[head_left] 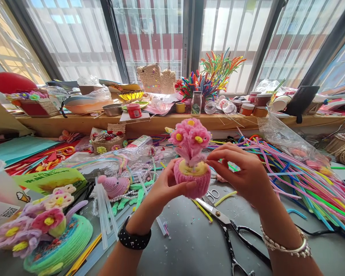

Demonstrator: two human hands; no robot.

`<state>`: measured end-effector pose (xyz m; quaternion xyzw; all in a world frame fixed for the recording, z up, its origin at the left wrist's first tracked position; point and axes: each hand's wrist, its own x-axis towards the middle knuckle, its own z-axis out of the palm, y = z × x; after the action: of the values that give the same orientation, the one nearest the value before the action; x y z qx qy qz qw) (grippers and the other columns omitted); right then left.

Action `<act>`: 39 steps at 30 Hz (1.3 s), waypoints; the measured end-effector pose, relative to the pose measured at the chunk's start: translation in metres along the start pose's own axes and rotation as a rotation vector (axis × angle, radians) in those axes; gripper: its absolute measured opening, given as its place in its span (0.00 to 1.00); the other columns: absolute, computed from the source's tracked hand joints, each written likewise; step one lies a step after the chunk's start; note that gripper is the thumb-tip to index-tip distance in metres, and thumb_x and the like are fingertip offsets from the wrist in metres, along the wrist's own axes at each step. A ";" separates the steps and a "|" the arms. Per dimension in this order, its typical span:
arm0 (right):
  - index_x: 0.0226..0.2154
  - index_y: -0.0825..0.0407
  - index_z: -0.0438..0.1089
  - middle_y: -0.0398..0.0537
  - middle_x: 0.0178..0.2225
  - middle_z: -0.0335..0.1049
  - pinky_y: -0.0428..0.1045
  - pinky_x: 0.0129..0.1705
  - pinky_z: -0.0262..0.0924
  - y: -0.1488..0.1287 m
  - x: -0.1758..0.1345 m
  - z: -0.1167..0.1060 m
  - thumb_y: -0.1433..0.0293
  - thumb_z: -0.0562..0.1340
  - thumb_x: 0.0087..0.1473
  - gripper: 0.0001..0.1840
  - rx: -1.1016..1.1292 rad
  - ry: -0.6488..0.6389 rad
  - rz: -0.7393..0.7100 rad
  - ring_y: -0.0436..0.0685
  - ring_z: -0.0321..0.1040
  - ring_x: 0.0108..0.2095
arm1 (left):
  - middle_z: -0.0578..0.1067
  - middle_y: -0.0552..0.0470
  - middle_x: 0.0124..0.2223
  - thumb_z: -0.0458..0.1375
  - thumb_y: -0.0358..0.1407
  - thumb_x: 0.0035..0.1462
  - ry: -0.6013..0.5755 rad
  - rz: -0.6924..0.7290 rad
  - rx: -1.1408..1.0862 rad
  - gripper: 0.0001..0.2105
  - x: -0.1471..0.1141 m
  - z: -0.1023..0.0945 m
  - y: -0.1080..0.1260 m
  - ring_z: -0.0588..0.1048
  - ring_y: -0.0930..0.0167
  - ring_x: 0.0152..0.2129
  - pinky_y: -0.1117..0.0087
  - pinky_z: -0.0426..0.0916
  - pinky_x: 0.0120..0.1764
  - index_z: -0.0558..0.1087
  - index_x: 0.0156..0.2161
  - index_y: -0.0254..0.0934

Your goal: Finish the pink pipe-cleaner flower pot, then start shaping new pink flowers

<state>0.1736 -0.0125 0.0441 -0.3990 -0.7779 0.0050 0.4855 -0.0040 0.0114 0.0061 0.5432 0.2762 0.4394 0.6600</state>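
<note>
A small pink ribbed pot (194,182) of fuzzy pipe cleaner sits in my left hand (171,182), which is wrapped round its left side and front. Yellow material (186,168) fills its top. Out of it rise fuzzy pink flowers (191,136) with yellow centres. Thumb and forefinger of my right hand (241,168) pinch the edge of a pale pink leaf (200,158) at the right of the stems; the fingertips partly hide the spot they grip. Below the pot, large black-handled scissors (221,216) lie on the grey table.
Many coloured pipe cleaners (301,180) spread over the right side. Glue sticks (105,214), a pink knitted hat shape (116,186) and a green pot with purple flowers (74,237) are at left. Jars and a glass bottle (196,103) line the window ledge (161,122).
</note>
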 end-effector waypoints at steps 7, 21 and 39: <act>0.30 0.51 0.69 0.45 0.29 0.71 0.45 0.26 0.61 0.000 -0.001 0.002 0.77 0.59 0.49 0.06 0.003 -0.026 0.018 0.50 0.65 0.27 | 0.74 0.50 0.39 0.66 0.35 0.38 0.005 -0.008 -0.027 0.24 0.000 0.002 0.001 0.72 0.66 0.36 0.70 0.64 0.37 0.66 0.43 0.38; 0.29 0.51 0.68 0.44 0.28 0.70 0.48 0.31 0.60 0.000 -0.001 0.001 0.75 0.59 0.50 0.03 -0.024 -0.031 -0.024 0.49 0.61 0.25 | 0.74 0.49 0.40 0.66 0.36 0.37 0.013 -0.010 -0.009 0.24 0.000 0.001 0.000 0.72 0.65 0.37 0.68 0.64 0.39 0.67 0.43 0.38; 0.30 0.49 0.69 0.45 0.31 0.72 0.51 0.35 0.60 0.002 0.000 0.004 0.77 0.59 0.50 0.08 -0.036 -0.029 -0.060 0.53 0.63 0.32 | 0.74 0.50 0.38 0.66 0.35 0.37 0.014 -0.018 -0.020 0.24 0.000 0.000 0.000 0.71 0.66 0.36 0.69 0.64 0.37 0.67 0.42 0.38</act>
<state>0.1718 -0.0100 0.0411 -0.3839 -0.7965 -0.0178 0.4669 -0.0040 0.0108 0.0065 0.5310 0.2812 0.4401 0.6673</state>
